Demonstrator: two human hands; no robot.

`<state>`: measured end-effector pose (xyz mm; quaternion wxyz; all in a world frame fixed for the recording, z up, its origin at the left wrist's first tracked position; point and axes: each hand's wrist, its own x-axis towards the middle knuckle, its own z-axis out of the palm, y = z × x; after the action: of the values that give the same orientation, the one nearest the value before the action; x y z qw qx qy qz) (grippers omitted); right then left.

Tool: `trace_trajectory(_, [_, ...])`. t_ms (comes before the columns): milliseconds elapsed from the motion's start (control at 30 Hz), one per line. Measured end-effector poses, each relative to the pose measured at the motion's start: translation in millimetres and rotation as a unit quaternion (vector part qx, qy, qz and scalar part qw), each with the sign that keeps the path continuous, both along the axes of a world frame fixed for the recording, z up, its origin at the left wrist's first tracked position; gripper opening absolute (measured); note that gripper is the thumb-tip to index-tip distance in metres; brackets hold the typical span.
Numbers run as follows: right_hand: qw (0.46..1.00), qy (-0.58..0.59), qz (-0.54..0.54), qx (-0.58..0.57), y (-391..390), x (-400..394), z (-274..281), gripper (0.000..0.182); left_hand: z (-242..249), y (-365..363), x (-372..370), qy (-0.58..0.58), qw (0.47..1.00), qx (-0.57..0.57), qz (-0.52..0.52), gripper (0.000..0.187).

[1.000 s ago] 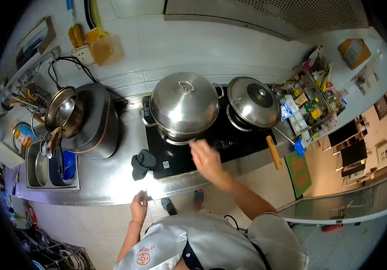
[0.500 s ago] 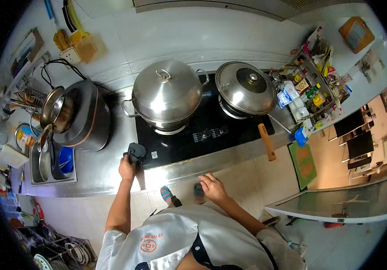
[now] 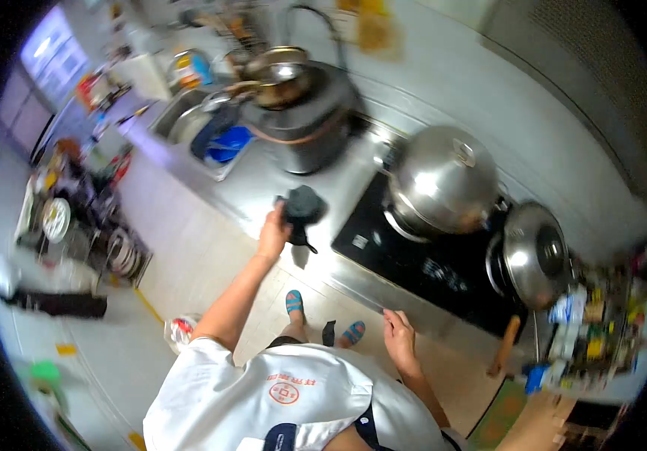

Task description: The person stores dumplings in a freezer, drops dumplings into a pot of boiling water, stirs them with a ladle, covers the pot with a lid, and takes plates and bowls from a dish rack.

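Note:
My left hand is closed on a dark grey cloth, bunched up with a loose end hanging down. It is over the steel counter, between the sink and the stove. My right hand hangs in front of the counter's edge, holding nothing, its fingers loosely bent and apart. The black glass cooktop carries a large lidded steel steamer pot and a lidded wok with a wooden handle.
A dark rounded cooker with a small steel pan on top stands left of the stove. Beyond it is a sink with a blue basin. Bottles and packets crowd the right end. A dish rack stands at left.
My view has swung left, so the stove now appears farther right. My left hand has moved the cloth leftward, away from the cooktop's corner and toward the sink side. My right hand stays low.

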<state>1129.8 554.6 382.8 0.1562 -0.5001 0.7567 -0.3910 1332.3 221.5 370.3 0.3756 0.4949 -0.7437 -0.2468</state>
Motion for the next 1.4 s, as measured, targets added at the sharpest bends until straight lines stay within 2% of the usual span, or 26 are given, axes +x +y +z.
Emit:
trace_trajectory(67, [0.999,-0.028,0.033,-0.004,-26,10,4,0.017,-10,10,20,-0.033,0.992,-0.116,-0.029,0.031])
trace_trajectory(133, [0.994,-0.06,0.085,-0.021,-53,27,3,0.014,15,41,42,-0.097,0.987,0.088,-0.093,0.02])
trace_trajectory(200, [0.988,-0.058,0.142,-0.025,-82,50,5,0.013,23,69,66,-0.139,0.977,0.109,-0.121,0.015])
trace_trajectory(267, [0.981,-0.078,0.178,-0.006,-111,83,-5,0.012,26,86,97,-0.203,0.953,0.182,-0.134,0.017])
trace_trajectory(333, [0.97,-0.064,0.232,-0.018,-146,121,-16,0.012,24,90,139,-0.158,0.957,0.205,-0.133,0.018])
trace_trajectory(367, [0.965,-0.052,0.258,-0.009,-164,145,-2,0.012,13,94,163,-0.117,0.967,0.196,-0.112,0.018])
trace_trajectory(433, [0.949,-0.093,0.299,0.02,-200,200,3,0.012,-3,89,217,-0.039,0.982,0.17,-0.075,0.018])
trace_trajectory(533, [0.92,-0.103,0.374,0.046,-241,281,5,0.013,-9,76,305,-0.097,0.979,0.164,-0.073,0.018])
trace_trajectory(600, [0.893,-0.113,0.432,0.051,-273,329,-5,0.014,-7,68,360,-0.079,0.985,0.152,-0.022,0.018])
trace_trajectory(767, [0.845,-0.092,0.52,0.082,-349,424,19,0.016,37,38,449,-0.058,0.969,0.209,0.115,0.026])
trace_trajectory(867, [0.823,-0.091,0.549,0.108,-394,460,14,0.017,3,14,480,0.023,0.959,0.218,0.178,0.029])
trace_trajectory(1000, [0.797,-0.127,0.573,0.14,-461,498,-14,0.019,-5,-40,506,0.072,0.95,0.242,0.185,0.025])
trace_trajectory(1100, [0.785,-0.17,0.561,0.2,-529,531,-20,0.02,-7,-95,535,0.022,0.958,0.219,0.182,0.022])
trace_trajectory(1267, [0.758,-0.198,0.592,0.188,-655,583,-10,0.022,29,-189,587,-0.074,0.947,0.212,0.228,0.02])
trace_trajectory(1400, [0.761,-0.164,0.608,0.153,-737,622,-10,0.023,44,-238,624,-0.037,0.927,0.22,0.301,0.021])
